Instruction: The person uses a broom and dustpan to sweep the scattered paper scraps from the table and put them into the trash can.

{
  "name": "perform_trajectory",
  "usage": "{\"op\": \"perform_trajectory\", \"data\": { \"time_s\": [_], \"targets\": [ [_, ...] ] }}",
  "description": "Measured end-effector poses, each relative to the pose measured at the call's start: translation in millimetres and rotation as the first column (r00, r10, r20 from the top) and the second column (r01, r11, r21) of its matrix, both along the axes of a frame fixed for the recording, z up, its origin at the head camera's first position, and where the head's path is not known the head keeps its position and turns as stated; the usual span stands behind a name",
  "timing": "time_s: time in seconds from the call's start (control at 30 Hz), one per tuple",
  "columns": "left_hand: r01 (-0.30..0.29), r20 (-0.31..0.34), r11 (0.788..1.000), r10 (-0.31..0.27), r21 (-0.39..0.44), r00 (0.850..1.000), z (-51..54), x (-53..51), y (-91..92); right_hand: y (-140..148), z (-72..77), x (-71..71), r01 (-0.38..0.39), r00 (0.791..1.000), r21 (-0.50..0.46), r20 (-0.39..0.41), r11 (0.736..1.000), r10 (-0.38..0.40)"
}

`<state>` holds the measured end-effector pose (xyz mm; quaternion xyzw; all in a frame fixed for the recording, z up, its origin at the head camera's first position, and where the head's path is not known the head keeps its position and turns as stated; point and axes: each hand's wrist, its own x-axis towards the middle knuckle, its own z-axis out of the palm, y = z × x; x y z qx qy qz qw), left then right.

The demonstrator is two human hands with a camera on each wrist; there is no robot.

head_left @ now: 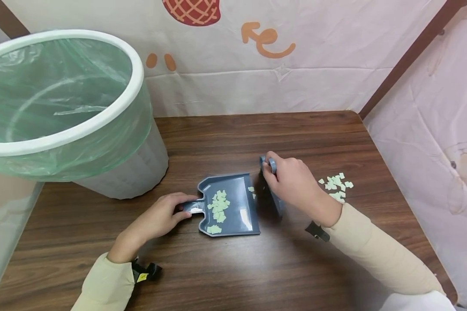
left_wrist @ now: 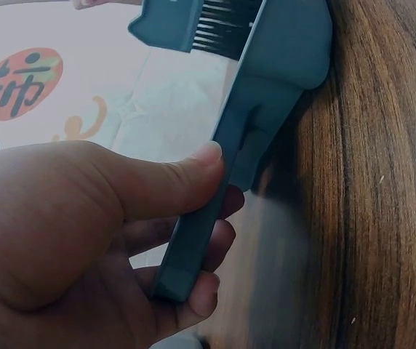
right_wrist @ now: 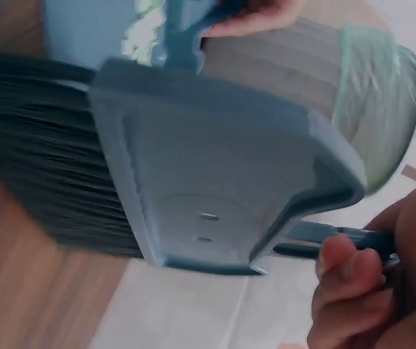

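A blue-grey dustpan [head_left: 237,194] lies on the wooden table with a pile of pale green paper scraps [head_left: 219,206] in it. My left hand [head_left: 161,218] grips its handle [left_wrist: 201,218], thumb on one face and fingers curled behind. To the right of the pan's front lip, my right hand [head_left: 293,181] holds a small hand brush [right_wrist: 215,167] by its handle. Dark bristles [right_wrist: 48,160] show in the right wrist view. A few scraps [head_left: 251,190] sit at the pan's lip, and more scraps [head_left: 336,185] lie scattered right of my right hand.
A white trash bin [head_left: 140,168] with a green plastic liner [head_left: 113,151] stands at the table's left. A printed fabric wall [head_left: 225,86] runs along the back, and another sheet [head_left: 432,108] hangs on the right. The wooden table [head_left: 257,272] spans between them.
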<state>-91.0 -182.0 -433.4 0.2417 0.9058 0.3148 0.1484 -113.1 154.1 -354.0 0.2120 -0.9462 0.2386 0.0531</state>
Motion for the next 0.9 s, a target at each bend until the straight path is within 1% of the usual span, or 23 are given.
{"op": "perform_trajectory", "data": {
  "time_s": [0.07,0.13,0.23,0.37,0.5,0.67,0.8,0.9],
  "targets": [
    [-0.001,0.001,1.0,0.001,-0.001,1.0,0.5,0.6,-0.3,1.7,-1.8,-1.1,0.014,1.0,0.021,0.009,1.0,-0.014],
    [-0.001,-0.004,1.0,0.001,0.0,1.0,0.5,0.9,-0.4,3.6,-1.7,-1.9,0.022,1.0,0.021,0.004,1.0,-0.022],
    [-0.008,-0.026,1.0,0.008,-0.002,1.0,-0.8,2.0,-0.6,4.7,-0.1,-2.7,0.012,1.0,-0.027,0.004,1.0,-0.012],
    [-0.027,-0.064,1.0,0.026,-0.009,0.998,-2.3,4.6,-0.2,3.6,2.2,-0.8,-0.024,1.0,-0.125,0.005,0.992,0.024],
    [-0.036,-0.078,0.999,0.034,-0.014,0.996,-1.2,5.5,0.9,1.8,0.8,2.3,-0.047,0.999,-0.165,0.0,0.985,0.048],
    [-0.037,-0.06,0.999,0.036,-0.019,0.998,1.2,6.3,-1.2,2.6,-5.0,4.3,-0.044,0.999,-0.161,0.0,0.986,0.045],
    [-0.044,-0.048,0.999,0.043,-0.019,0.998,3.3,7.0,-5.4,5.7,-8.2,3.6,0.001,1.0,-0.148,0.018,0.989,0.002],
    [-0.04,-0.055,0.999,0.039,-0.015,0.998,4.1,6.7,-7.7,7.3,-8.4,2.8,0.024,1.0,-0.113,0.015,0.993,-0.023]
  ]
}}
